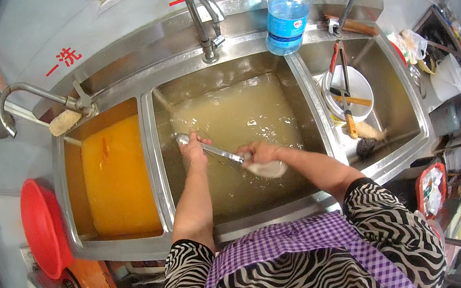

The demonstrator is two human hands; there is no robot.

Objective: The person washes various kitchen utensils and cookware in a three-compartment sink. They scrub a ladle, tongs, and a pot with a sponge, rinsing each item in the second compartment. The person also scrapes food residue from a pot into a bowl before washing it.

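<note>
Over the middle basin of a steel sink, my left hand grips a long metal utensil near its rounded end, which looks like a spoon or ladle. The handle slants down to the right. My right hand is closed on a pale scrubbing pad or cloth at the utensil's other end; motion blurs it, so its material is unclear. Below both hands lies cloudy water, with bright ripples on its surface.
Orange liquid fills the left basin. In the right one stand a white bucket with tools, a loofah and a dark scourer. Faucets and a blue pump bottle line the back. A red basin is at left.
</note>
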